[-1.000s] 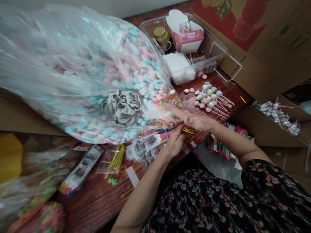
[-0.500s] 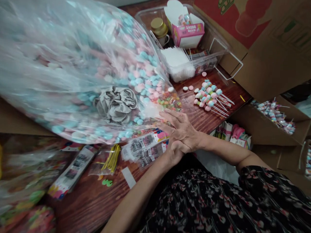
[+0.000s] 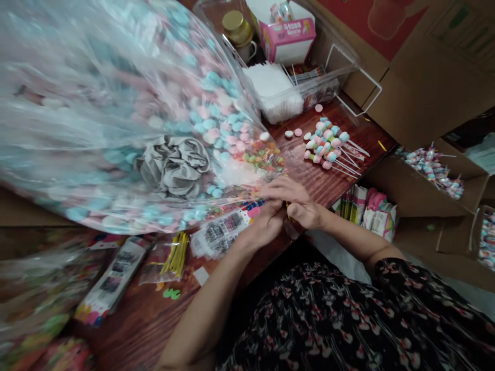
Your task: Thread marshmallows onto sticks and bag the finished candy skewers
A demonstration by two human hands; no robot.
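My left hand [image 3: 266, 222] is closed, fingers curled, at the table's near edge. Over it bends my right hand [image 3: 296, 200], its fingers pressed together and its thumb tucked in toward the left hand. Between them shows a bit of yellow twist tie [image 3: 287, 204]; a clear plastic wrapper end [image 3: 291, 230] sticks out below. The hands cover most of what they grip. Flat printed clear bags [image 3: 216, 232] lie beside my left hand. Past my right hand lies a pile of candy skewers [image 3: 328, 144] on white sticks.
A huge clear bag of pastel candies [image 3: 174, 103] with a grey scrunchie [image 3: 176, 167] on it fills the left. Yellow twist ties [image 3: 176, 255] lie nearby. A clear bin [image 3: 336, 77] stands at the back. An open carton [image 3: 429, 190] holds wrapped skewers on the right.
My hands have turned: the left fingers now curl under the right hand, and the yellow tie and plastic show between them. The whole view has shifted slightly.
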